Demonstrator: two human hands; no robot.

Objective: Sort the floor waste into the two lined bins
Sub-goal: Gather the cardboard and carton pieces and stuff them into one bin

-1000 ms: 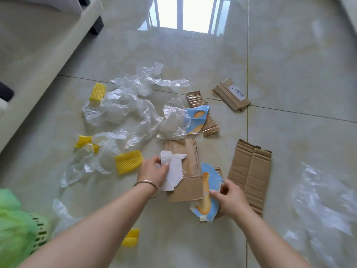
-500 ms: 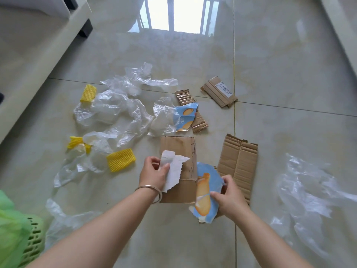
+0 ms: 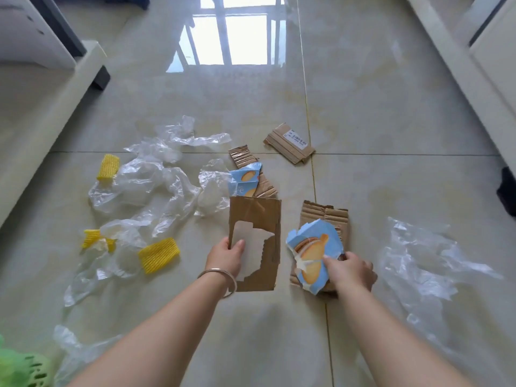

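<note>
Left hand (image 3: 227, 254) grips the left edge of a flat brown cardboard piece (image 3: 269, 219), thumb curled over its face; a pale torn sheet (image 3: 252, 252) lies against the cardboard, and whether it is paper or a hole cannot be told. Right hand (image 3: 349, 270) pinches a torn blue biscuit wrapper (image 3: 312, 256) just right of that cardboard, its fingers partly hidden behind the wrapper, over a ribbed cardboard piece (image 3: 326, 216). Beyond the held cardboard: a second blue wrapper scrap (image 3: 244, 177) on a corrugated strip (image 3: 241, 156), and a labelled cardboard piece (image 3: 290, 146), its print unreadable. Left of the cardboard, crumpled clear plastic film (image 3: 145, 177) and yellow foam nets (image 3: 159, 254); right of it, more clear film (image 3: 424, 263). A green-lined bin (image 3: 19, 370) is cut off at the lower left corner. Glossy beige floor tiles (image 3: 391, 93) reflect a window; pale furniture edges the left side.
</note>
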